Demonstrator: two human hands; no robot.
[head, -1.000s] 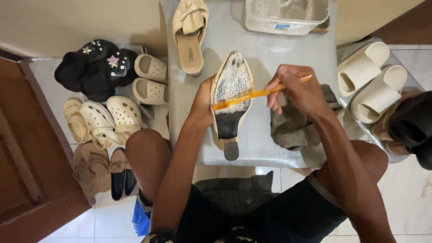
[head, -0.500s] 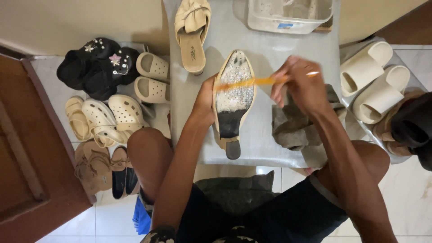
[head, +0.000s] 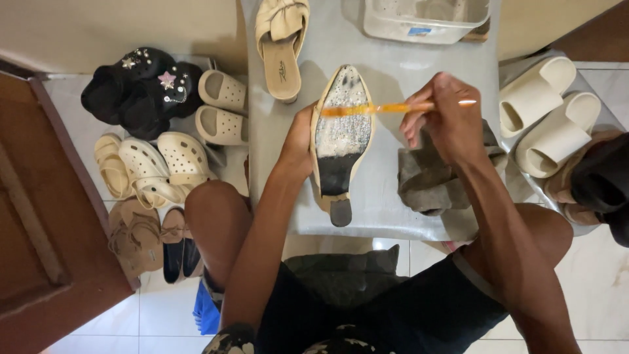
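Nearest, the person sits with bare knees on either side of a grey table [head: 386, 216]. A dark grey cloth [head: 429, 180] lies crumpled on the table's near right part, just under the right wrist.

In the middle of the table a heeled shoe [head: 339, 137] lies sole up, heel toward the person and pointed toe away. Its sole is speckled white over the front part and dark near the heel. The left hand [head: 300, 141] grips the shoe's left edge, fingers curled against its side, steadying it. The right hand [head: 442, 118] is closed around an orange brush [head: 380, 108], fingers pinching the handle; the brush lies crosswise over the front of the sole, its head touching the speckled part.

Farther off, a beige sandal [head: 282, 46] lies at the table's far left, and a clear plastic tub [head: 426, 19] stands at the far right.

On the floor to the left are cream clogs [head: 157, 164], tan sandals [head: 134, 236] and black slippers [head: 141, 92]. To the right, white slides [head: 547, 115] rest on a low stand.
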